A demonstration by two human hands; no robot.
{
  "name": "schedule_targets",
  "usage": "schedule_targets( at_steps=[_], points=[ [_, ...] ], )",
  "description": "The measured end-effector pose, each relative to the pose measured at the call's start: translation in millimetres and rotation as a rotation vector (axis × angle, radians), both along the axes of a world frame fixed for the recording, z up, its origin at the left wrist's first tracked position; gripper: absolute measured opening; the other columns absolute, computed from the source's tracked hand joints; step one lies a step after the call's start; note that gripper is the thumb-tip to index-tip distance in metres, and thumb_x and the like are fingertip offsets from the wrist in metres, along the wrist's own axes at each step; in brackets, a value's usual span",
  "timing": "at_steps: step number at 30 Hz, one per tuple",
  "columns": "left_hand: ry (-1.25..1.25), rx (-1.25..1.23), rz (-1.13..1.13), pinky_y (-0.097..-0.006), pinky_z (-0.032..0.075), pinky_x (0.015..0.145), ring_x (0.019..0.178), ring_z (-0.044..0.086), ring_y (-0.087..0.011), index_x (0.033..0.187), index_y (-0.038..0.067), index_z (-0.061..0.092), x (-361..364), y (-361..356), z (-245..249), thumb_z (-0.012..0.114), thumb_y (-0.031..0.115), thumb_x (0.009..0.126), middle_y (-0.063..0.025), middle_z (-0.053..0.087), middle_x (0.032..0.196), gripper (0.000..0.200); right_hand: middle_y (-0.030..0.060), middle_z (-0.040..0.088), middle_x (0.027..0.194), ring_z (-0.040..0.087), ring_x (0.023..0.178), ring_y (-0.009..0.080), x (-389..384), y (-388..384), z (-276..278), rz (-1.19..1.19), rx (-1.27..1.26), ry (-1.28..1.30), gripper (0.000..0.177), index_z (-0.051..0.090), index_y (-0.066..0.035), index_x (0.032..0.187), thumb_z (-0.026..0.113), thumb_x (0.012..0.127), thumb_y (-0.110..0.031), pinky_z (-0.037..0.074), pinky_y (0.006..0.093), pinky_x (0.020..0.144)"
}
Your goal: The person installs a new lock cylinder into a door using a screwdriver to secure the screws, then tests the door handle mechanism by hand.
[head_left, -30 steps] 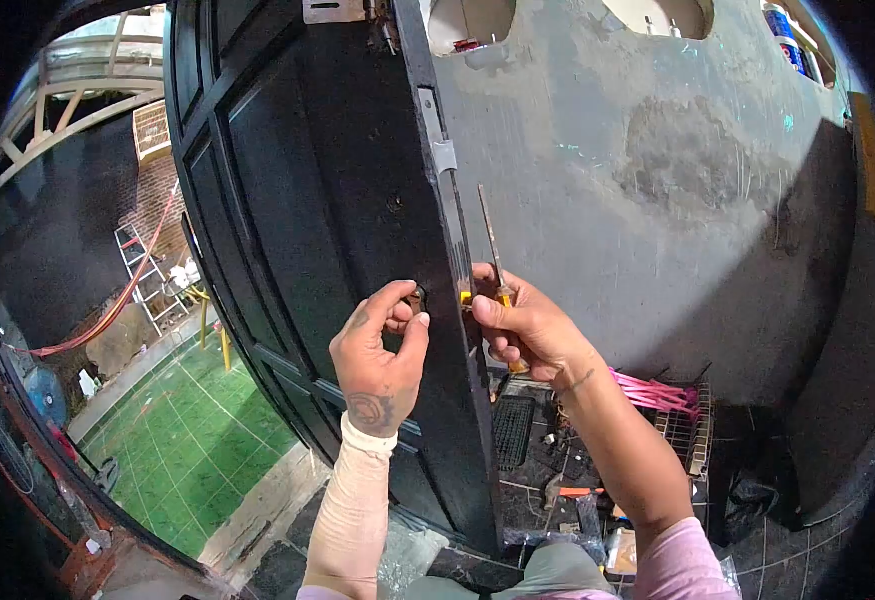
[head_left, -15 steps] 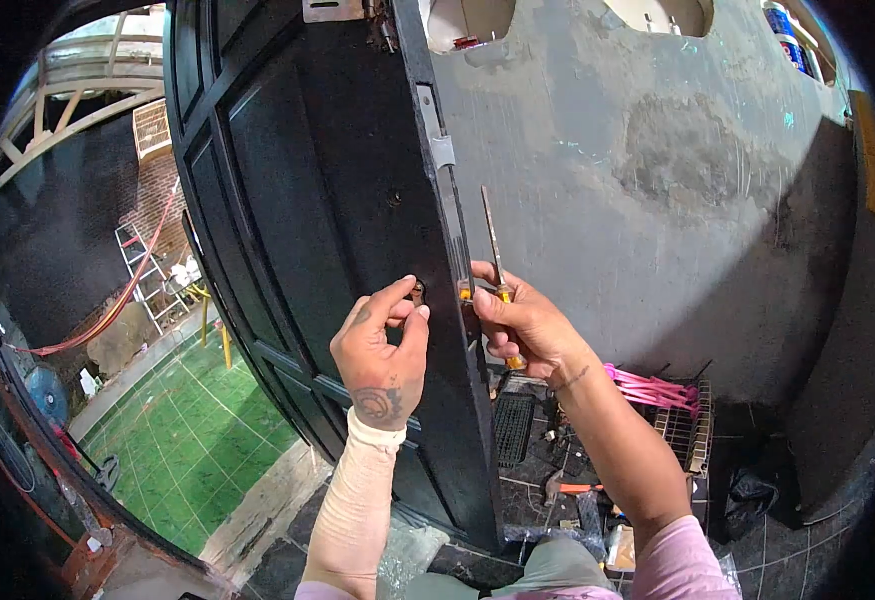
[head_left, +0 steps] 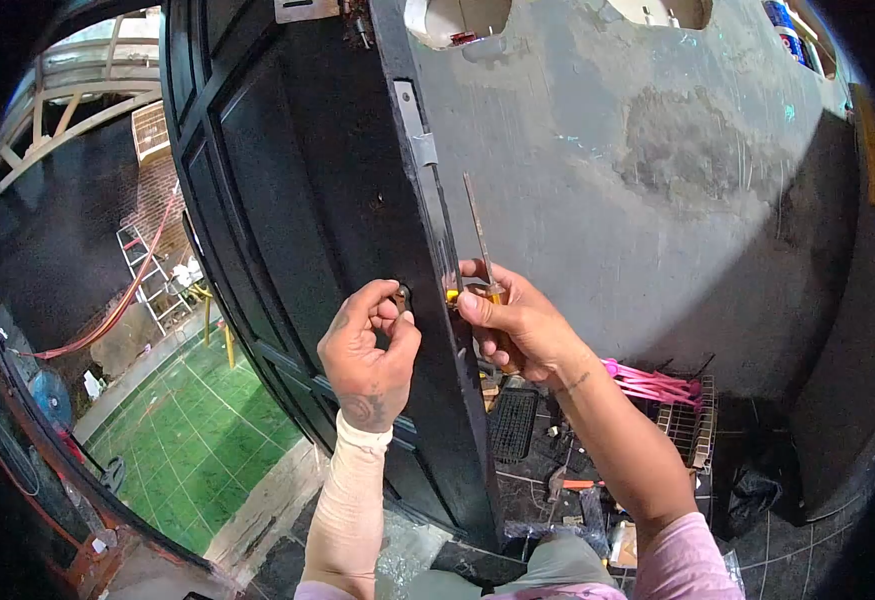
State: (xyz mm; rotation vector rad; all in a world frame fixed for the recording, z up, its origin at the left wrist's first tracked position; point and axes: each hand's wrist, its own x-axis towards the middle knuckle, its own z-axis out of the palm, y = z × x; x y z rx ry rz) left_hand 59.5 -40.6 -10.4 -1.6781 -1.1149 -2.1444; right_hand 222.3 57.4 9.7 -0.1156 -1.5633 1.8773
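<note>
A black panelled door (head_left: 297, 180) stands ajar, a metal strip (head_left: 423, 150) set in its edge. My left hand (head_left: 369, 345) is at a hole in the door face, thumb and forefinger pinching a small metal cylinder (head_left: 402, 298). Against the door's edge, my right hand (head_left: 517, 315) grips a screwdriver (head_left: 479, 225) with a yellow handle, its shaft pointing up. The fingertips of that hand also touch a small yellow piece (head_left: 452, 296) at the edge.
Behind the door is a grey plastered wall (head_left: 577, 180). On the dark tiled floor lie a hammer (head_left: 582, 484), a black crate (head_left: 513, 424) and a rack (head_left: 685, 430) with pink hangers (head_left: 647, 382). A ladder (head_left: 147, 270) and green floor (head_left: 197, 440) show at left.
The door edge and both hands have shifted slightly left in view. The metal cylinder at my left fingertips shows more clearly. Both hands keep their holds.
</note>
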Motion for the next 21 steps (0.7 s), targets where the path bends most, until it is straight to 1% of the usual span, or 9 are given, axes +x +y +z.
schedule_targets(
  at_steps=[2, 5, 8, 12, 14, 17, 21],
  points=[
    [-0.031, -0.003, -0.046, -0.0216, 0.049, 0.072, 0.079, 0.056, -0.0071, 0.111, -0.002, 0.067, 1, -3, 0, 0.064, -0.015, 0.082, -0.0025, 0.061, 0.091, 0.033, -0.0046, 0.056, 0.071, 0.049, 0.043, 0.0028, 1, -1, 0, -0.002, 0.016, 0.005, 0.066, 0.044, -0.009, 0.137, 0.080, 0.087, -0.034, 0.038, 0.0164, 0.036],
    [-0.024, -0.005, -0.043, -0.0212, 0.049, 0.074, 0.081, 0.057, -0.0074, 0.111, -0.002, 0.067, 0, -4, 0, 0.064, -0.014, 0.083, -0.0027, 0.062, 0.092, 0.031, -0.0047, 0.055, 0.073, 0.049, 0.043, 0.0028, 1, -2, 0, 0.006, 0.028, 0.009, 0.067, 0.044, -0.009, 0.137, 0.081, 0.087, -0.035, 0.039, 0.0164, 0.036],
    [0.005, -0.009, 0.026, -0.0213, 0.049, 0.073, 0.081, 0.058, -0.0077, 0.112, -0.002, 0.067, 1, -3, 0, 0.066, -0.014, 0.082, -0.0030, 0.062, 0.092, 0.031, -0.0047, 0.055, 0.074, 0.049, 0.043, 0.0028, 0, 0, 0, 0.010, 0.043, 0.003, 0.069, 0.043, -0.009, 0.138, 0.082, 0.086, -0.035, 0.038, 0.0163, 0.035],
    [0.028, -0.093, 0.094, -0.0215, 0.050, 0.072, 0.080, 0.058, -0.0077, 0.112, -0.002, 0.068, 2, -6, 4, 0.067, -0.013, 0.082, -0.0036, 0.063, 0.092, 0.032, -0.0050, 0.055, 0.074, 0.048, 0.043, 0.0026, 1, 1, -1, -0.002, 0.032, 0.014, 0.068, 0.043, -0.008, 0.137, 0.082, 0.086, -0.033, 0.037, 0.0162, 0.035],
    [0.059, -0.094, 0.153, -0.0216, 0.050, 0.072, 0.079, 0.058, -0.0075, 0.111, -0.002, 0.068, 3, -5, 4, 0.067, -0.012, 0.082, -0.0038, 0.063, 0.092, 0.031, -0.0046, 0.055, 0.075, 0.048, 0.043, 0.0027, 0, 0, -1, 0.018, 0.008, 0.035, 0.065, 0.045, -0.008, 0.135, 0.081, 0.087, -0.031, 0.037, 0.0166, 0.035],
    [0.046, -0.086, 0.109, -0.0185, 0.046, 0.078, 0.084, 0.054, -0.0057, 0.117, -0.003, 0.062, 5, -2, 0, 0.061, -0.014, 0.088, 0.0003, 0.056, 0.093, 0.031, -0.0034, 0.057, 0.076, 0.048, 0.042, 0.0029, -2, 3, -4, 0.043, -0.005, 0.066, 0.057, 0.049, -0.007, 0.131, 0.080, 0.088, -0.029, 0.037, 0.0171, 0.035],
    [0.001, -0.026, 0.040, -0.0183, 0.044, 0.078, 0.084, 0.052, -0.0059, 0.118, -0.002, 0.059, 8, -4, -3, 0.058, -0.014, 0.088, 0.0006, 0.053, 0.094, 0.033, -0.0018, 0.058, 0.077, 0.047, 0.042, 0.0037, -8, 8, -10, 0.097, -0.008, 0.095, 0.047, 0.055, -0.004, 0.124, 0.078, 0.090, -0.025, 0.037, 0.0178, 0.036]
  ],
)
